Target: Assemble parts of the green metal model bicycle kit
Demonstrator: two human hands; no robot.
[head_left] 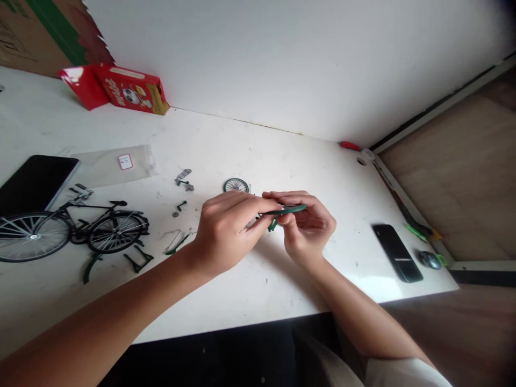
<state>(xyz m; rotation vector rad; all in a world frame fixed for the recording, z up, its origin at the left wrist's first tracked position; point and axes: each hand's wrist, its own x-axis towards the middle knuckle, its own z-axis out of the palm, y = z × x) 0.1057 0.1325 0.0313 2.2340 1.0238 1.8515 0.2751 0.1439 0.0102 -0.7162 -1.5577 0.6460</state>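
Comprised a white tabletop (250, 303) against a white wall (282, 64); included a brown panel (451, 177) at right; reflected bright light at front right.

A red carton (137, 91) with a panda print is located at the far left of the white tabletop (250, 150), in front of a brown cardboard box (44, 32). A labelled clear plastic bag (105, 167) lies beside a dark-screened device (34, 180). At the right, a black rectangular device (397, 252) lies near a dark rounded object (429, 260); a red item (350, 145) sits farther back.
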